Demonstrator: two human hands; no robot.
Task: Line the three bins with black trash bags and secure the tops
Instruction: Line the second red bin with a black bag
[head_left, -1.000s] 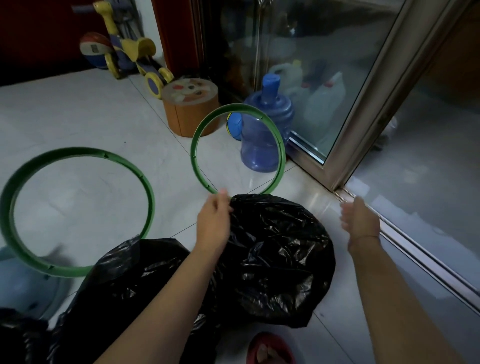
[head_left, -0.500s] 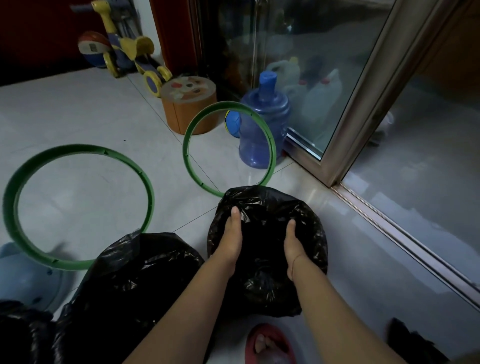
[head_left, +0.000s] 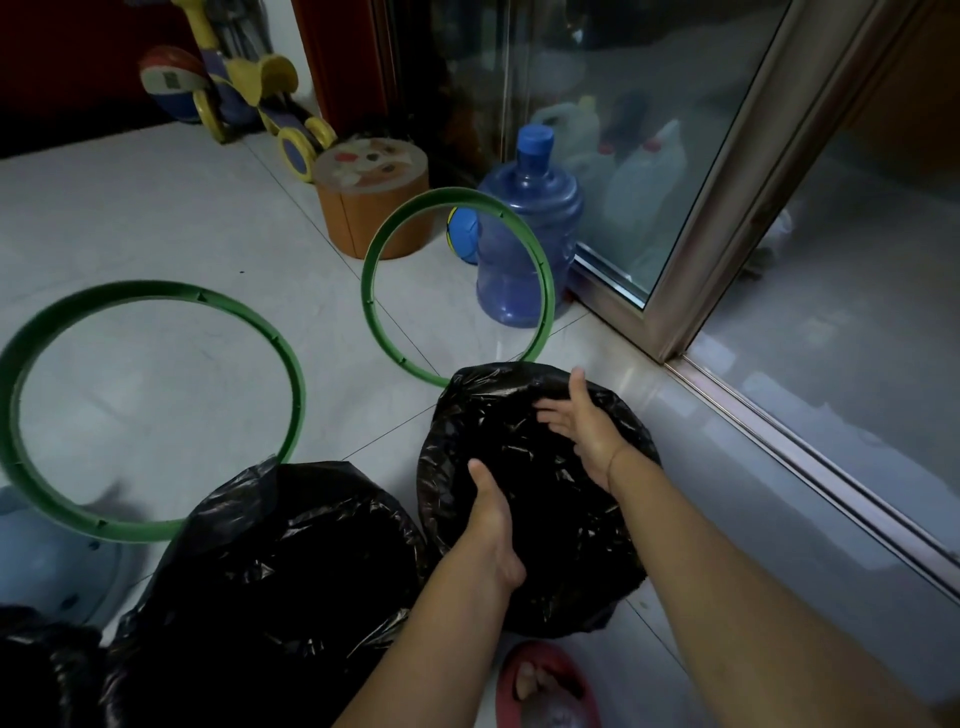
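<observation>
- Reaching both hands into the black bag lining the bin on the right, on the pale tiled floor.
- Pressing the left hand down on the plastic near the bin's near edge, fingers together, thumb raised, gripping nothing.
- Holding the right hand open inside the bag mouth, fingers spread, palm facing left, clamped on nothing.
- Sitting just left: a second bagged bin, with more black plastic at the lower left corner.
- Lying flat on the floor at left: one green ring.
- Standing tilted behind the right bin: a second green ring, in front of a blue water jug and an orange stool.
- Showing at the bottom edge: a red slipper.
</observation>
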